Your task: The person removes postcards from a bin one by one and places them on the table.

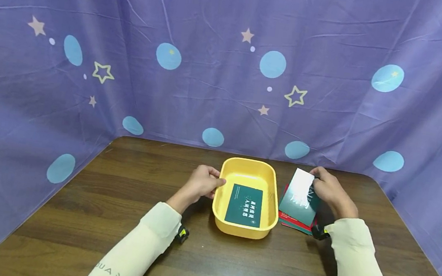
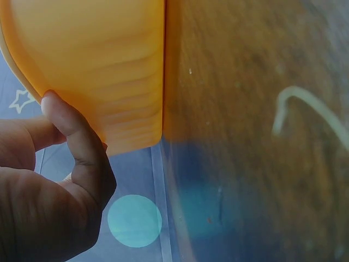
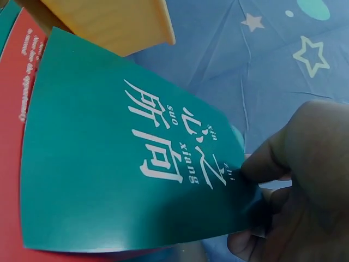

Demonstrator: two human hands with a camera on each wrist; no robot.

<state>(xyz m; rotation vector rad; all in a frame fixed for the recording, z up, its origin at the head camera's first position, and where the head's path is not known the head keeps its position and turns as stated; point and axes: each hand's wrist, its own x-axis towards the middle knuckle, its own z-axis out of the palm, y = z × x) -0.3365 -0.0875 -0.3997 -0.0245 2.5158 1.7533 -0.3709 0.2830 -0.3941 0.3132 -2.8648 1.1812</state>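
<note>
A yellow plastic tray (image 1: 219, 221) stands on the table, and a dark green card (image 1: 244, 205) with white lettering lies flat inside it. My left hand (image 1: 203, 182) touches the tray's left wall; in the left wrist view a finger and thumb of the hand (image 2: 71, 174) meet at its rim. My right hand (image 1: 329, 189) pinches the far right corner of another green card (image 3: 131, 158) with white characters, its near part over a pile of cards. Below it, a red card (image 1: 295, 221) and further green edges show in that pile.
The brown wooden table (image 1: 220, 268) reaches back to a purple curtain (image 1: 210, 94) with stars and blue dots. The card pile sits close against the tray's right side. Black straps with cameras sit at both wrists.
</note>
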